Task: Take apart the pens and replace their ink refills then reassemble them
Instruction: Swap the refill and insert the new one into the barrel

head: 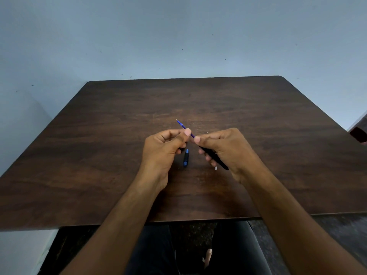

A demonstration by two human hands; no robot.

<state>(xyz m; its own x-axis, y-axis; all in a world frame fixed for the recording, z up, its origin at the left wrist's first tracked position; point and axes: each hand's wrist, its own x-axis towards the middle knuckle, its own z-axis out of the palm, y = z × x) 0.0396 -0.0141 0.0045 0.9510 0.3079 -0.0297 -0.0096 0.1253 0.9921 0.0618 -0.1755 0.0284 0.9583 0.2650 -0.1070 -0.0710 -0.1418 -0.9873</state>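
Note:
Over the middle of the dark wooden table point(111, 139), my left hand point(161, 150) pinches a thin blue ink refill point(181, 125) between thumb and fingers. The refill's metal tip points away and to the left. My right hand point(228, 147) grips a black pen barrel point(219, 162), and the refill's near end runs toward it. A small whitish end point(215, 168) shows beside the barrel under my right fingers. A short black and blue pen piece point(186, 158) lies on the table between my hands.
A dark reddish object point(359, 133) pokes in at the right edge of the view, beside the table. A pale blue wall stands right behind the table's far edge. My legs show under the near edge.

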